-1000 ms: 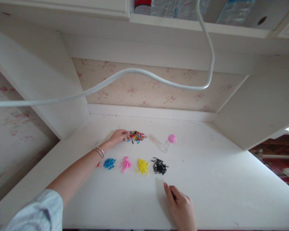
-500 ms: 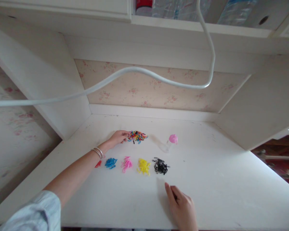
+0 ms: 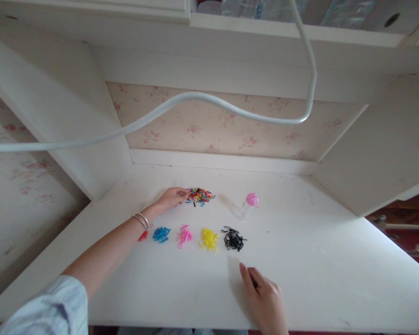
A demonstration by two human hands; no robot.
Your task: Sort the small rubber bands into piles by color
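Bending the left hand (image 3: pixel 173 198) half-closed at the left edge of mixed bands (image 3: pixel 200 196), likely for picking singly, too small to tell any grip. Curling the right hand (image 3: pixel 265 298) near black bands (image 3: pixel 233 240), hiding any contents. Leaving gaps around yellow bands (image 3: pixel 208 238) on the surface (image 3: pixel 317 265), presumably against mixing.
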